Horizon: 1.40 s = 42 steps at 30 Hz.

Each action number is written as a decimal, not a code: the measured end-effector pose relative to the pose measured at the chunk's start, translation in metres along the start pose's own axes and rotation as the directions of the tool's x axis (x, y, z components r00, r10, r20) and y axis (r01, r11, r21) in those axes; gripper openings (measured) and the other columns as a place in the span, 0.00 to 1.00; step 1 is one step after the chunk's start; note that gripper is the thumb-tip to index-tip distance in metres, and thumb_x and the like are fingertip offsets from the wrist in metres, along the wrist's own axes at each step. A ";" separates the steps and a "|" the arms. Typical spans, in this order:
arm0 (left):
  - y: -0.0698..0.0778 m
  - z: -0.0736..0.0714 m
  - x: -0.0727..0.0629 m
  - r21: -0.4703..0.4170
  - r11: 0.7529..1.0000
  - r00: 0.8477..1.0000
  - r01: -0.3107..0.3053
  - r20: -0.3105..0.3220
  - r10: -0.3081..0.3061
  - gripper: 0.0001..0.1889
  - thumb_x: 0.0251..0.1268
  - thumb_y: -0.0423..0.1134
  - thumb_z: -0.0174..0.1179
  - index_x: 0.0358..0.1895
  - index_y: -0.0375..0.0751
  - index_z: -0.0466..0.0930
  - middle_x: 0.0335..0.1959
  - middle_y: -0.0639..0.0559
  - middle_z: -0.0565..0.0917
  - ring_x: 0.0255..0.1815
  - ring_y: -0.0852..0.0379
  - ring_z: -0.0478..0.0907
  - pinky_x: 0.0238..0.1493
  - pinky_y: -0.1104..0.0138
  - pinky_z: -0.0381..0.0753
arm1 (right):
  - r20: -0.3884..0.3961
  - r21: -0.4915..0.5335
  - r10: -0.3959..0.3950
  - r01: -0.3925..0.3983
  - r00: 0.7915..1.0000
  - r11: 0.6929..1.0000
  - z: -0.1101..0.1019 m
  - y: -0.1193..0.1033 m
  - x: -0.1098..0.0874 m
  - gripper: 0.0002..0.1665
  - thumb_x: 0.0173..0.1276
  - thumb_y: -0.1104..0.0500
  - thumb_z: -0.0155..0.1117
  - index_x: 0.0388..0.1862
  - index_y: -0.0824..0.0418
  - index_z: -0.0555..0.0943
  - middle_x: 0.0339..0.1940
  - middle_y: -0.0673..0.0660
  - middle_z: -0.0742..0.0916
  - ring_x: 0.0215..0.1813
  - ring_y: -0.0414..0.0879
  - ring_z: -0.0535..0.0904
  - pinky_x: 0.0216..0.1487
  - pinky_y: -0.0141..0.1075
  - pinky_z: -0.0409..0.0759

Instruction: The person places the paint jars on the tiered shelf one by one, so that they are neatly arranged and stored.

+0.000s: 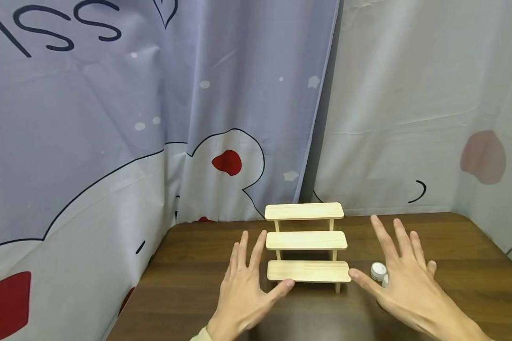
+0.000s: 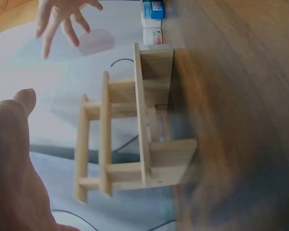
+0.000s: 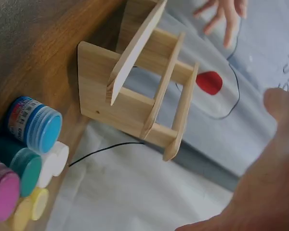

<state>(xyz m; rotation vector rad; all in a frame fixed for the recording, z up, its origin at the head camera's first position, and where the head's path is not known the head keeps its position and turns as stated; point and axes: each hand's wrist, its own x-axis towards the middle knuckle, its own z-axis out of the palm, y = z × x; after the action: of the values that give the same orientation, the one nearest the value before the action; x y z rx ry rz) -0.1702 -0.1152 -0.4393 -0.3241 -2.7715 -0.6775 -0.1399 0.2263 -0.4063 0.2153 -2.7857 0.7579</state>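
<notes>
Wooden stand: pale yellow. Tabletop: brown, wood grain. Curtain, head view left: grey-blue, white, black lines, red spots. Jars, right wrist view lower left: blue, teal, pink, yellow, white.

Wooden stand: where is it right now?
In the head view, the wooden stand is on the table, just right of centre, between the left hand and the right hand.

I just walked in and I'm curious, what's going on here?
A person holds their left hand and right hand with fingers spread, one on each side of a little three-step wooden stand. Neither hand grips it. The stand is upright on a brown table, with small colorful jars beside it, near the right hand.
</notes>
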 end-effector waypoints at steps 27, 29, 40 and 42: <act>-0.045 0.045 0.013 -0.778 0.590 0.972 0.215 0.231 -0.049 0.24 0.76 0.34 0.74 0.72 0.37 0.84 0.63 0.36 0.87 0.50 0.44 0.93 0.45 0.61 0.96 | -0.143 0.406 0.095 -0.029 0.985 0.913 -0.011 0.106 0.004 0.46 0.85 0.50 0.70 0.92 0.60 0.61 0.81 0.56 0.81 0.62 0.13 0.75 0.57 0.10 0.76; -0.046 0.047 0.012 -0.796 0.558 0.967 0.236 0.248 -0.054 0.24 0.76 0.32 0.73 0.72 0.37 0.83 0.60 0.35 0.87 0.51 0.41 0.93 0.45 0.59 0.96 | -0.143 0.415 0.086 -0.020 0.986 0.909 -0.009 0.109 0.002 0.45 0.85 0.52 0.71 0.91 0.62 0.62 0.77 0.47 0.83 0.61 0.15 0.78 0.55 0.11 0.78; -0.051 0.059 0.016 -0.872 0.381 0.948 0.306 0.315 -0.041 0.27 0.79 0.28 0.69 0.77 0.37 0.80 0.55 0.37 0.86 0.54 0.44 0.89 0.50 0.55 0.96 | -0.085 0.414 0.127 -0.081 0.988 0.907 -0.011 0.129 -0.006 0.34 0.83 0.51 0.73 0.81 0.60 0.77 0.63 0.34 0.90 0.58 0.20 0.84 0.51 0.13 0.80; -0.052 0.061 0.015 -0.879 0.350 0.943 0.324 0.330 -0.044 0.26 0.80 0.29 0.69 0.77 0.37 0.79 0.55 0.38 0.85 0.53 0.47 0.89 0.50 0.53 0.96 | -0.060 0.393 0.133 -0.099 0.989 0.914 -0.012 0.136 -0.012 0.32 0.84 0.50 0.72 0.79 0.59 0.78 0.63 0.37 0.91 0.57 0.21 0.84 0.50 0.13 0.80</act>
<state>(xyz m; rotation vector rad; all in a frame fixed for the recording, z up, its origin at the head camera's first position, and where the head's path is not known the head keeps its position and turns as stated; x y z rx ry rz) -0.2108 -0.1293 -0.5084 -0.2916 -2.2684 -2.4350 -0.1537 0.3495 -0.4651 0.0834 -2.5582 1.3188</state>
